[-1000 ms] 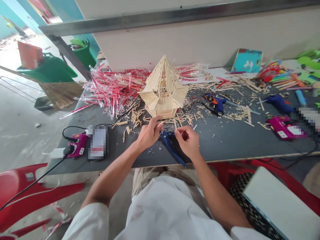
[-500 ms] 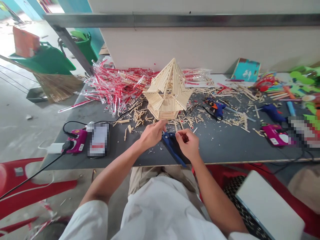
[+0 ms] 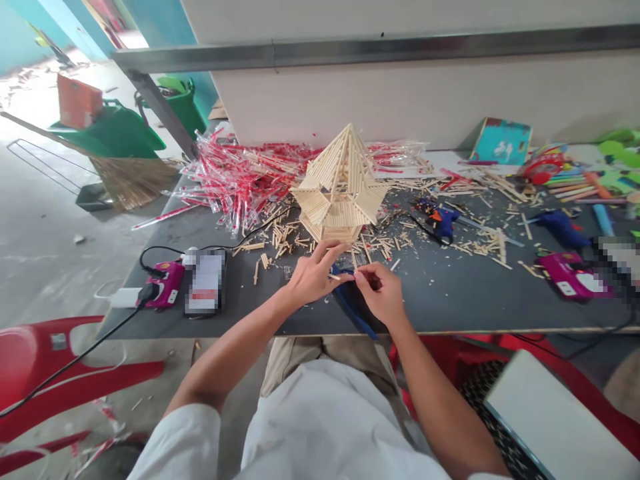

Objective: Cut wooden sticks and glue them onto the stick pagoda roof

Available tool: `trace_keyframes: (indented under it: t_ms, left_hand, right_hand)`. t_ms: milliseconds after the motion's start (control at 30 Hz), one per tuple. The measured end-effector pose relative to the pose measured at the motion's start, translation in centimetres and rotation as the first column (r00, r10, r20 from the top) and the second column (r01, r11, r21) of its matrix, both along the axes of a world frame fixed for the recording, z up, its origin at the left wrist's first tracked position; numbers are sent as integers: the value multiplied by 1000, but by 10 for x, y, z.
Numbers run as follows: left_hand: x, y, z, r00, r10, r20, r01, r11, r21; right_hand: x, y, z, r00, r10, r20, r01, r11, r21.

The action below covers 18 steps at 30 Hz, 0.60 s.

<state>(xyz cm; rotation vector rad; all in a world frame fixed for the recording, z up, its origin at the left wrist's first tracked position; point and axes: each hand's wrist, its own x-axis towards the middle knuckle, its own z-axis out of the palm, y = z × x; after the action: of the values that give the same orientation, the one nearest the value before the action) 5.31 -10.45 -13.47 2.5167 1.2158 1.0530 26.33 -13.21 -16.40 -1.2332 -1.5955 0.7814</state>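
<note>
My right hand (image 3: 383, 290) is closed in a pinch on a thin wooden stick (image 3: 354, 257), which points away from me. Beside it, my left hand (image 3: 315, 272) has its fingers stretched out and spread, with the thumb reaching to the right fingertips. A blue-handled hand tool (image 3: 356, 313), like pliers or cutters, lies beneath both hands; its head is partly hidden. Just beyond my fingers stands a pointed, house-like model (image 3: 345, 193) built of pale wooden sticks, with a steep roof and flared eaves.
Red-and-clear plastic wrappers (image 3: 240, 173) heap behind on the left. Stick offcuts (image 3: 283, 233) surround the model. A blue glue gun (image 3: 443, 221) lies at right, another glue gun (image 3: 563, 227) farther over. A phone (image 3: 206, 283) and magenta power block (image 3: 167, 283) sit left; another magenta block (image 3: 573, 275) right.
My left fingers have spread and moved forward over the tool, and its thumb now reaches the right fingertips. The right hand keeps its pinch. The whole view has shifted slightly.
</note>
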Motion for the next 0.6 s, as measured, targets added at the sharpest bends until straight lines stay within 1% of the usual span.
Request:
trace_keyframes:
  t_ms: [100,233,333,367,467,600]
  left_hand:
    - [-1,1,-1,1000,-23,-18,24,999,28]
    - [-1,0,-4,996,-54,-74,56,998,28]
    - [2,-3,-5,993,-82,-88,86,996,39]
    - [4,-4,-5,995,-71,-77,74,997,38]
    - [8,-6,-5,1000,16,-12,-16,999,36]
    - [10,-3,-5,999,46,1,-46,999,17]
  right_hand:
    - [1,0,0,999,40,-36,-42,998,-49]
    - [2,-1,-3,991,101,-90,-111,987,-113]
    - [3,-2,-5,985,99,-143,-120,982,-146]
    - [4,-2,-5,982,88,-166,-114,981,-156]
    - [4,1,-5,969,59,-240,-108,975,-196]
    - [2,4,-3,945,41,-323,-127,960,-250]
